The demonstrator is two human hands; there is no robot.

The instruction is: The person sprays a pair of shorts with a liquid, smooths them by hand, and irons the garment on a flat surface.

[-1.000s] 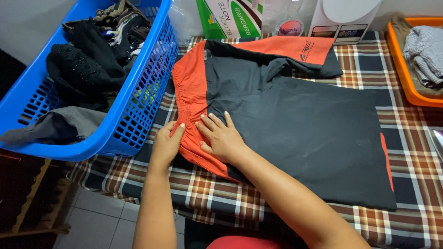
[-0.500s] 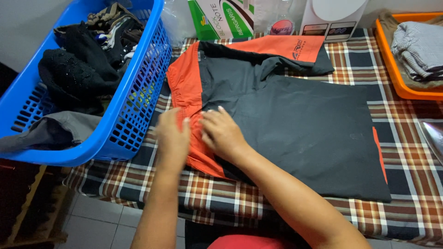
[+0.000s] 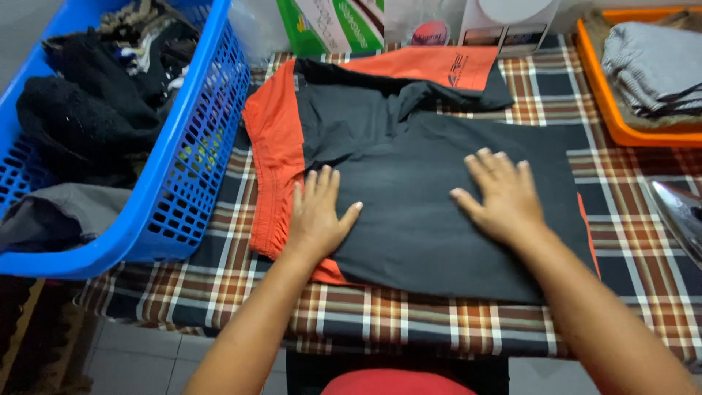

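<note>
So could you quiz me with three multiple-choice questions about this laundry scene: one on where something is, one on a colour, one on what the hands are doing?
1. Where is the blue basket?
A. left of the shirt
B. right of it
C. on it

2. What colour is the tray of folded clothes?
A. green
B. orange
C. white

3. How do the hands lie on the shirt?
A. fists
B. lifted
C. flat, apart

Answers:
1 A, it stands at the table's left edge.
2 B, its rim is orange.
3 C, left hand and right hand press palms down.
</note>
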